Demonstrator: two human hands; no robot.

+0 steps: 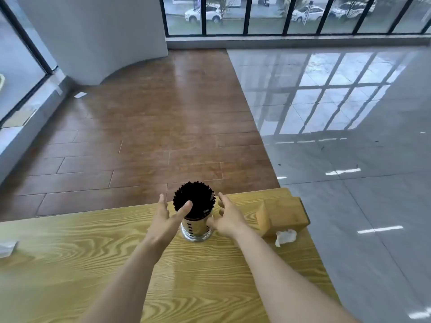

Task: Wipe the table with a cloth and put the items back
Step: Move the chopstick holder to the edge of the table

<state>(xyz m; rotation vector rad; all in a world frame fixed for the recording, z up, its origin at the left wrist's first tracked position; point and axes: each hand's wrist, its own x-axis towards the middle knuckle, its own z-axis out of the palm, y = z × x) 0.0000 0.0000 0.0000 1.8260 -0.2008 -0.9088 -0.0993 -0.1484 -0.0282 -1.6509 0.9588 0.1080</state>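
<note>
A shiny metal holder packed with black chopsticks stands upright near the far edge of the wooden table. My left hand is just to its left, fingers spread, thumb in front of the chopstick tops. My right hand is just to its right, fingers spread too. Neither hand clasps the holder; whether they touch it I cannot tell. A wooden tissue box with a white tissue sticking out sits at the table's far right corner. No cloth is in view.
A small pale object lies at the table's left edge. Beyond the table lie brown wood flooring and glossy grey tiles, with railed windows at the back. The table's right edge runs close to the tissue box.
</note>
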